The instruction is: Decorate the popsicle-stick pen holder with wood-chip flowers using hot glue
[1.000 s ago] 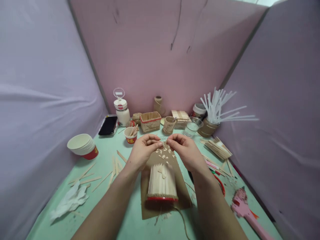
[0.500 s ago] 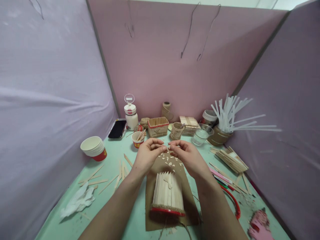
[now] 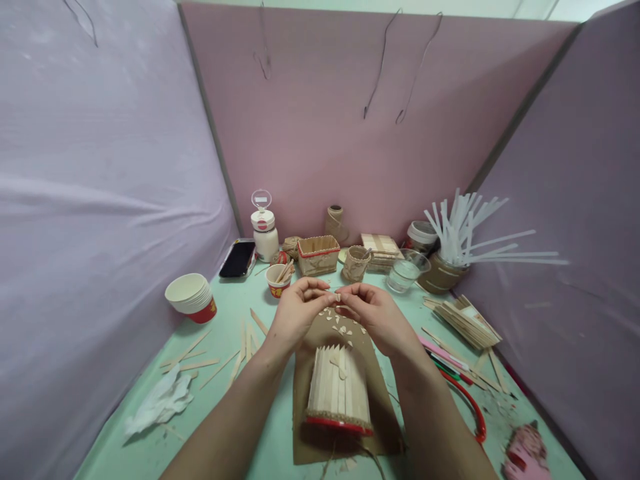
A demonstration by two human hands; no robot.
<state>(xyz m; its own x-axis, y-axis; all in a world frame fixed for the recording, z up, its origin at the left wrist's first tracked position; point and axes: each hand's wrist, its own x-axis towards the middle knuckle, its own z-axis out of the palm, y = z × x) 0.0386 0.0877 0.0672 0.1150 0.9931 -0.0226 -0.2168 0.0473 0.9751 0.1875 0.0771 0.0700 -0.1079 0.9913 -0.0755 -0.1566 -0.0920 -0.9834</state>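
Observation:
My left hand (image 3: 296, 313) and my right hand (image 3: 376, 313) meet fingertip to fingertip above a brown cardboard sheet (image 3: 385, 407). Both are closed in a pinch on a tiny pale piece (image 3: 337, 297) between them, too small to name. Several small pale wooden chips (image 3: 345, 328) lie scattered on the cardboard just under the hands. Nearer to me on the cardboard lies a cup clad in pale wooden sticks (image 3: 339, 387), with twine and a red rim at its near end.
On the green table (image 3: 225, 400): stacked paper cups (image 3: 191, 298), loose sticks (image 3: 200, 363), crumpled tissue (image 3: 160, 403), a phone (image 3: 238, 258), white bottle (image 3: 264, 228), stick basket (image 3: 318, 254), a clear cup (image 3: 406, 269), a jar of white strips (image 3: 453, 250), stick bundle (image 3: 467, 320), pink glue gun (image 3: 525, 453).
The view has shifted, showing more of the wall; things sit further right in the picture. My hands stay pinched together over the cardboard, their fingertips now closer.

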